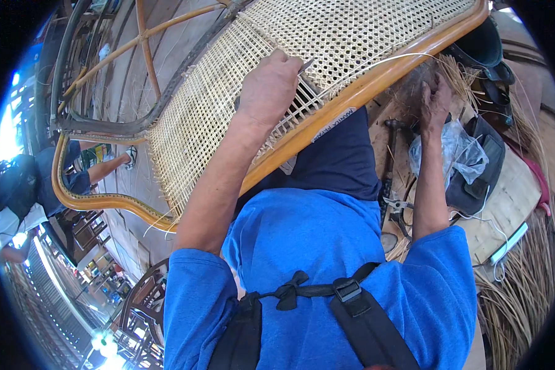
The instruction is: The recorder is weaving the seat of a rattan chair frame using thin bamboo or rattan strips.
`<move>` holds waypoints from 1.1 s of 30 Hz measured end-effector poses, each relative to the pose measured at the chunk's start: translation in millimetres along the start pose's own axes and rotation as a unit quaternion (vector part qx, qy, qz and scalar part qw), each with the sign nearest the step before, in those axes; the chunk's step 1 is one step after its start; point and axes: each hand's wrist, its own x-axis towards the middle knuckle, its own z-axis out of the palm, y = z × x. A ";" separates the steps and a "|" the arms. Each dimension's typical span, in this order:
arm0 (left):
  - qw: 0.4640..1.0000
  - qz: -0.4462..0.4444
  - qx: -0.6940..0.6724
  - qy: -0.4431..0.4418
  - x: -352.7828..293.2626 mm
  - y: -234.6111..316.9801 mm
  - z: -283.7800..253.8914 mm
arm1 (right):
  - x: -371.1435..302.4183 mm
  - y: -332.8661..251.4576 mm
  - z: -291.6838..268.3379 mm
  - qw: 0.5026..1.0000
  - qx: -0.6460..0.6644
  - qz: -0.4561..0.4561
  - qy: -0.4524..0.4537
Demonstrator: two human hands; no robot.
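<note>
A woven cane panel (209,117) in a varnished wooden frame (345,92) lies tilted across my lap. The weave is open squares at the left and a denser pattern with diagonals at the upper right. My left hand (268,86) is closed on a small pointed metal tool (306,64), resting on the weave beside a gap of loose strands. A pale cane strand (388,60) arches from the weave over the frame's right edge. Off to the right, my right hand (436,102) is beyond the frame, above the floor, fingers apart and seemingly holding nothing.
Below my right hand are a hammer (390,142), pliers (398,203) and a clear plastic bag (456,151). Bundled cane strands (518,308) lie at the lower right; a dark bucket (484,46) stands at the upper right. Another person (28,185) is at the far left.
</note>
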 end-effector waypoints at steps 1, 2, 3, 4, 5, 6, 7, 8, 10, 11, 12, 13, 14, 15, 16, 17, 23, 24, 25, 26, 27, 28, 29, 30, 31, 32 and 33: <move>1.000 0.000 0.012 -0.017 1.2 0.7 -0.9 | -2.8 -1.9 -2.8 1.000 0.000 0.002 -0.001; 0.999 -0.001 0.024 -0.033 2.2 1.1 -1.6 | -5.5 -4.1 -5.7 1.000 0.009 0.024 -0.009; 0.998 0.004 0.037 -0.050 3.3 1.0 -2.3 | -7.3 -5.4 -9.1 0.999 0.016 0.046 -0.017; 0.998 0.006 0.036 -0.052 4.5 1.6 -1.9 | -8.6 -5.8 -11.8 0.999 0.016 0.048 -0.016; 0.997 0.023 0.054 -0.043 5.7 2.3 -1.1 | -9.7 -6.0 -14.3 0.998 0.016 0.054 -0.021; 0.996 0.040 0.071 -0.033 6.7 2.8 -0.3 | -10.9 -6.5 -16.0 0.998 0.016 0.060 -0.025; 0.996 0.041 0.070 -0.035 7.5 3.6 0.7 | -12.0 -6.8 -17.7 0.998 0.016 0.062 -0.025; 0.996 0.042 0.070 -0.036 8.3 4.4 1.4 | -13.1 -6.9 -19.5 0.996 0.031 0.075 -0.031; 0.994 0.056 0.084 -0.049 11.3 6.2 2.1 | -13.9 -10.1 -24.6 0.994 0.044 0.089 -0.038; 0.994 0.056 0.082 -0.050 13.0 7.7 2.2 | -13.6 -12.9 -28.1 0.994 0.042 0.090 -0.035; 0.989 0.070 0.112 -0.063 13.9 9.2 0.1 | -13.6 -16.5 -30.8 0.995 0.042 0.089 -0.033; 0.983 0.083 0.142 -0.077 13.9 10.1 -0.5 | -14.3 -15.9 -34.6 0.995 0.042 0.087 -0.035; 0.984 0.078 0.141 -0.076 14.0 11.7 2.5 | -15.3 -13.7 -39.5 0.995 0.045 0.081 -0.038; 0.986 0.086 0.126 -0.061 13.4 12.4 3.9 | -16.1 -19.0 -41.6 0.995 0.054 0.073 -0.042; 0.988 0.089 0.115 -0.046 11.2 11.6 0.3 | -15.6 -32.9 -47.7 0.993 0.084 0.074 -0.048; 0.993 0.056 0.090 -0.045 5.1 8.8 -6.8 | -14.7 -49.3 -58.1 0.989 0.117 0.073 -0.057; 0.967 -0.197 -0.078 0.142 -96.8 -34.7 -82.0 | 8.6 -147.4 -110.3 0.933 0.319 0.160 -0.040; 0.958 -0.243 -0.073 0.134 -130.5 -64.9 -81.3 | 21.6 -170.7 -100.3 0.949 0.285 0.066 -0.117; 0.945 -0.311 -0.024 0.095 -165.8 -89.6 -86.8 | 31.4 -190.1 -84.6 0.947 0.252 -0.031 -0.196; 0.926 -0.375 0.019 0.052 -199.7 -111.6 -90.5 | 41.8 -202.9 -65.8 0.933 0.228 -0.084 -0.267; 0.912 -0.407 0.054 0.012 -233.5 -134.1 -92.8 | 53.0 -212.1 -46.8 0.911 0.201 -0.134 -0.334; 0.893 -0.440 0.088 -0.031 -269.3 -154.3 -93.7 | 58.6 -217.3 -28.7 0.907 0.196 -0.143 -0.343; 0.887 -0.441 0.125 -0.059 -306.4 -174.6 -90.1 | 59.9 -219.7 -10.2 0.894 0.157 -0.171 -0.384; 0.880 -0.439 0.158 -0.086 -332.1 -191.1 -83.4 | 58.9 -221.0 2.5 0.878 0.114 -0.198 -0.422; 0.877 -0.449 0.149 -0.085 -346.5 -197.5 -82.8 | 55.9 -222.9 9.3 0.873 0.108 -0.208 -0.429; 0.882 -0.444 0.117 -0.105 -359.2 -202.3 -80.0 | 53.6 -222.7 15.1 0.864 0.074 -0.221 -0.446; 0.886 -0.438 0.085 -0.124 -368.0 -203.8 -76.5 | 52.0 -223.1 21.0 0.855 0.040 -0.234 -0.461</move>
